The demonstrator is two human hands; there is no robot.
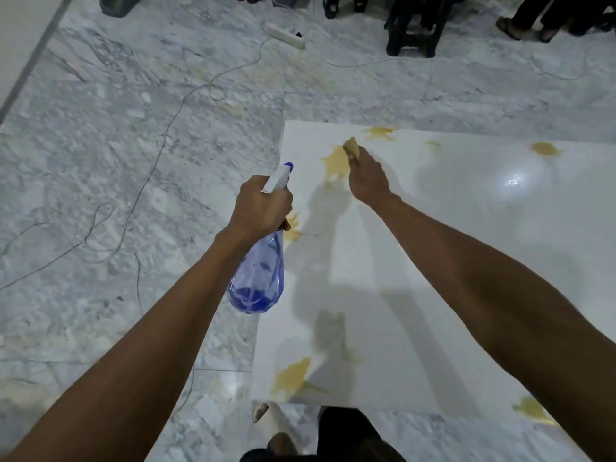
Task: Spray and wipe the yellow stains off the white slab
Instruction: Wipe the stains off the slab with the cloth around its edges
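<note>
The white slab (466, 261) lies flat and glossy on the floor, filling the frame from centre toward 4 o'clock. Yellow stains (293, 375) blotch its near-left corner; others sit along the far edge near 1 o'clock. The blue spray bottle (258, 278), partly filled, hangs at the slab's left edge, nozzle toward 12 o'clock.
</note>
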